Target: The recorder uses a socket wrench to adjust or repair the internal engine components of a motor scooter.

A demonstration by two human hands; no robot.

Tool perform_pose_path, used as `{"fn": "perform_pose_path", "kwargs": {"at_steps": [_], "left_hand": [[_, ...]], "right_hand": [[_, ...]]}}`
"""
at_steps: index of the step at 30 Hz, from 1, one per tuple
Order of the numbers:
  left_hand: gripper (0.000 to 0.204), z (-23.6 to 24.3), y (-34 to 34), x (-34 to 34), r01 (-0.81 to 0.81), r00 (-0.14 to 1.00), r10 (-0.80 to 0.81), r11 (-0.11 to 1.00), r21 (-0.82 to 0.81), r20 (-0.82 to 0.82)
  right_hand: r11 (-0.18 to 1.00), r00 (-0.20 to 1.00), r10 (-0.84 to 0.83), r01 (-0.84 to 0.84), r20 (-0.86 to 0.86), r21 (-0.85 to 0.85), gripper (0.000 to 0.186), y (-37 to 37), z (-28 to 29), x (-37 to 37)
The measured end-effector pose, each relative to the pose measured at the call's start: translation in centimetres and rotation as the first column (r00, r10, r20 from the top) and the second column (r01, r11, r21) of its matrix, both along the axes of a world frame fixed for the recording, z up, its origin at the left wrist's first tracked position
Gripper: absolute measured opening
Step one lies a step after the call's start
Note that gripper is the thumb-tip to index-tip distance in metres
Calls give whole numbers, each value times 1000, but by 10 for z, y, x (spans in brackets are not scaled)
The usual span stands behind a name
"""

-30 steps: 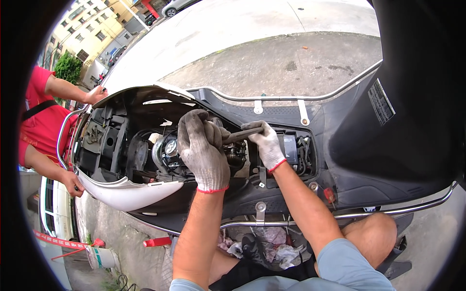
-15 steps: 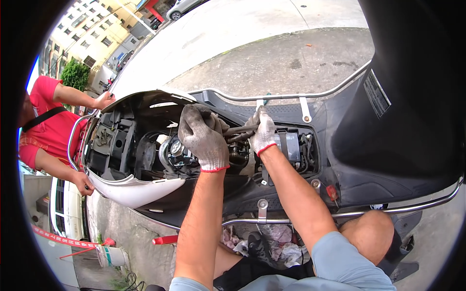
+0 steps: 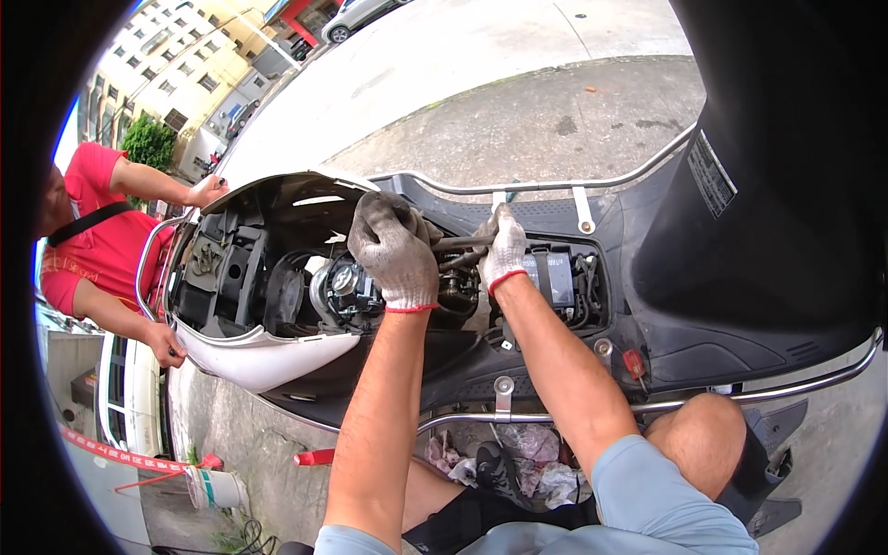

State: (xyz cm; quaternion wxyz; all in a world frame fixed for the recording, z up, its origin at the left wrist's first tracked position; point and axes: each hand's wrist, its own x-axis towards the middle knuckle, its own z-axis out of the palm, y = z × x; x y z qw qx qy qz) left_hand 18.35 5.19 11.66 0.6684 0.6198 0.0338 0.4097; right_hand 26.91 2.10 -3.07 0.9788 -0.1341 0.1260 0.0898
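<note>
Both my hands wear light knitted gloves with red cuffs and dark, stained fingers. They are over the opened body of a scooter (image 3: 546, 365). My left hand (image 3: 396, 252) is closed above the engine bay, its fingers curled around one end of a dark, hose-like length (image 3: 462, 244). My right hand (image 3: 505, 242) grips the other end, beside the battery (image 3: 555, 277). The length spans the gap between my gloves; its exact kind is unclear. Below it, round metal engine parts (image 3: 347, 280) show, partly hidden by my left hand.
At the left, a person in a red shirt (image 3: 111, 250) holds the scooter's rear with both hands. A red-handled screwdriver (image 3: 635, 363) lies on the footboard near my right forearm. Chrome rails (image 3: 740, 399) run along both sides. A white bucket (image 3: 215, 487) stands on the ground.
The view has shifted slightly. Both my hands keep their grip on the dark length, and the other person's hands stay at the rear.
</note>
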Motion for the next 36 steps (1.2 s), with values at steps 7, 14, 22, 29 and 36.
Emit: {"fn": "perform_pose_path", "kwargs": {"at_steps": [7,14,22,29,36], "left_hand": [[30,8,-5,3,43,999,-43,999,15,-1],[33,14,3,18,45,997,-44,999,15,-59],[31,28,6,37,86,987,-82,996,23,-140],[32,24,8,33,73,992,-71,997,15,-105],[28,22,9,34,71,991,-67,997,27,-112]], "right_hand": [[1000,999,6,-7,-32,-31,41,2,-5,5],[999,995,-2,-2,-100,-39,38,6,-7,6],[995,986,-42,27,-163,-93,38,7,-8,5],[998,992,3,-11,-129,-61,37,5,-4,4],[998,999,17,-20,-44,-60,41,1,-9,4]]}}
